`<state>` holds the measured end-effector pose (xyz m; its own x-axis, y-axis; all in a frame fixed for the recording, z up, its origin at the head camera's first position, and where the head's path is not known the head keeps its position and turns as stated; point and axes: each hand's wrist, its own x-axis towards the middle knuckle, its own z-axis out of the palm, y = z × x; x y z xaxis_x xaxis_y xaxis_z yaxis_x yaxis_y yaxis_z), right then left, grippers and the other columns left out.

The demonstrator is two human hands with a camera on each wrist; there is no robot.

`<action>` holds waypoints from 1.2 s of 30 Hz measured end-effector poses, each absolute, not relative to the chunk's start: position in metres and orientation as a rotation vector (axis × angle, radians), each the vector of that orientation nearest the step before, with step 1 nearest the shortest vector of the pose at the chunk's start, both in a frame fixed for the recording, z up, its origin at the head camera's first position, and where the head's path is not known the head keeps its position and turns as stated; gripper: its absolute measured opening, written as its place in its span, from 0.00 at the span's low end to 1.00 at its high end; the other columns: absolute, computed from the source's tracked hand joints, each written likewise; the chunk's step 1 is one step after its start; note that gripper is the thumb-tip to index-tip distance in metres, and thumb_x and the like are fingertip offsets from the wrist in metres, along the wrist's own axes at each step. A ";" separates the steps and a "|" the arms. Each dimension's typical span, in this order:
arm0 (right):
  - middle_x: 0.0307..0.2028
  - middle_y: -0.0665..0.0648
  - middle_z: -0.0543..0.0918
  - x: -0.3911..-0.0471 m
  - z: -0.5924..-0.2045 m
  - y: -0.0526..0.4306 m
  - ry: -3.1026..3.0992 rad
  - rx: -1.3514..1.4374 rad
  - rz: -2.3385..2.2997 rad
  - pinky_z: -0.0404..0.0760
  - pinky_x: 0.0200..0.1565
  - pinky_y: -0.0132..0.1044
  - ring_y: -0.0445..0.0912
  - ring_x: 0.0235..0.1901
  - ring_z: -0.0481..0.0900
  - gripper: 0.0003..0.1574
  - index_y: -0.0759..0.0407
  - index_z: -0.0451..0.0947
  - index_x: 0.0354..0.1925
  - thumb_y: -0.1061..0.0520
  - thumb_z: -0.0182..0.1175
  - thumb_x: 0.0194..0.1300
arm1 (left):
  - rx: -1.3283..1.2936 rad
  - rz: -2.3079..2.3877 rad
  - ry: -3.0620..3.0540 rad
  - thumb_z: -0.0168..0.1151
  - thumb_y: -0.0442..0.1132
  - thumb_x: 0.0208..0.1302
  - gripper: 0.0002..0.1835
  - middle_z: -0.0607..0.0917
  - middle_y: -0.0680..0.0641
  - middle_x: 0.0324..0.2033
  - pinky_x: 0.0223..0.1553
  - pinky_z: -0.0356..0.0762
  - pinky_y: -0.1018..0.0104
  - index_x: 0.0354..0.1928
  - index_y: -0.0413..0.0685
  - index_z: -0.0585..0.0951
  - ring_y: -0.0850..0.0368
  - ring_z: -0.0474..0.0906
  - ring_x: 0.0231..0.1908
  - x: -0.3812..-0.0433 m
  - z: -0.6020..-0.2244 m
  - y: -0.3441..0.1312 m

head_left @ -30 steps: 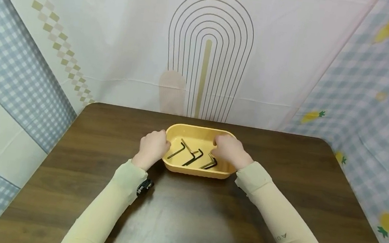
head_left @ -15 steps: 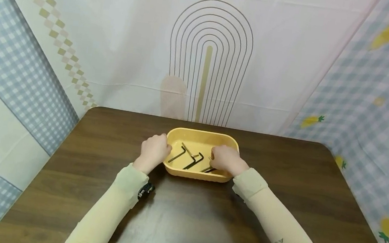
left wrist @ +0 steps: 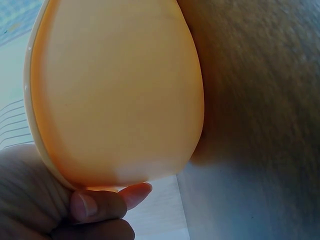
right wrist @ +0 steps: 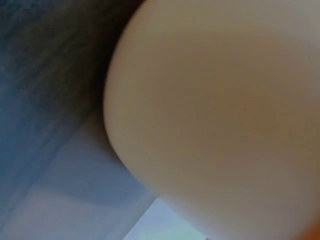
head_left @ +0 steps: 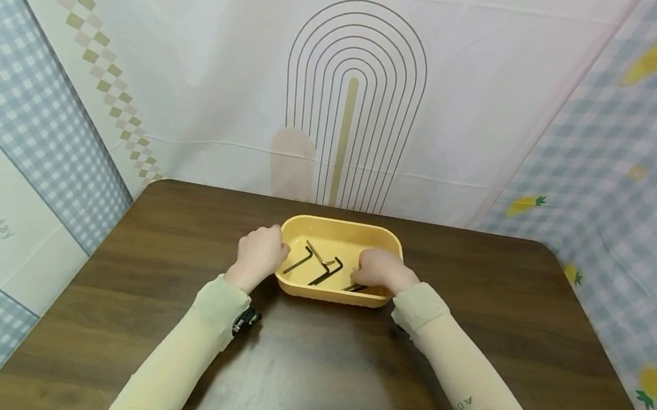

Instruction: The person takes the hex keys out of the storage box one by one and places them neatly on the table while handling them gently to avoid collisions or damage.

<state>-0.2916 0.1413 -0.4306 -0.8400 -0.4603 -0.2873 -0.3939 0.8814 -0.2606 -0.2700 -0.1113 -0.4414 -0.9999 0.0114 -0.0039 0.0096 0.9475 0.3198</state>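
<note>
A yellow oval tray stands on the dark wooden table. My left hand grips its left end, thumb and fingers pinching the rim, as the left wrist view shows from outside the wall. Inside lie several L-shaped hex keys: a black-and-gold one at the left, a gold one and a black one around the middle. My right hand reaches into the tray's right half, fingers pointing down at further hex keys that it partly covers. I cannot tell whether its fingers pinch one.
Bare wood of the table stretches in front of the tray and to both sides. A white cloth with a printed arch hangs behind. Checked cloths hang at the sides. The right wrist view shows mostly the tray's outer wall, very close.
My right hand has lowered onto the hex keys at the tray's right side, and those keys have shifted slightly. My left hand keeps its grip on the tray. The head view has tilted a little.
</note>
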 end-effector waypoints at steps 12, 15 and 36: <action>0.11 0.45 0.58 -0.292 -0.435 0.139 2.762 -0.612 -0.313 0.57 0.19 0.34 0.40 0.14 0.57 0.25 0.49 0.59 0.11 0.56 0.62 0.54 | 0.034 0.517 3.107 0.57 0.43 0.69 0.12 0.79 0.46 0.24 0.30 0.77 0.50 0.39 0.40 0.80 0.49 0.78 0.25 -0.271 -0.439 -0.112; 0.11 0.45 0.57 -0.292 -0.436 0.139 2.765 -0.616 -0.312 0.57 0.20 0.34 0.40 0.14 0.56 0.26 0.49 0.59 0.11 0.56 0.62 0.55 | 0.037 0.523 3.107 0.57 0.43 0.69 0.11 0.79 0.46 0.24 0.30 0.77 0.50 0.38 0.40 0.80 0.49 0.78 0.25 -0.270 -0.439 -0.113; 0.11 0.46 0.59 -0.287 -0.440 0.139 2.783 -0.607 -0.293 0.56 0.20 0.35 0.41 0.14 0.57 0.26 0.49 0.60 0.11 0.55 0.61 0.58 | 0.050 0.504 3.103 0.57 0.42 0.69 0.12 0.78 0.46 0.23 0.29 0.77 0.51 0.42 0.38 0.80 0.49 0.77 0.24 -0.267 -0.440 -0.110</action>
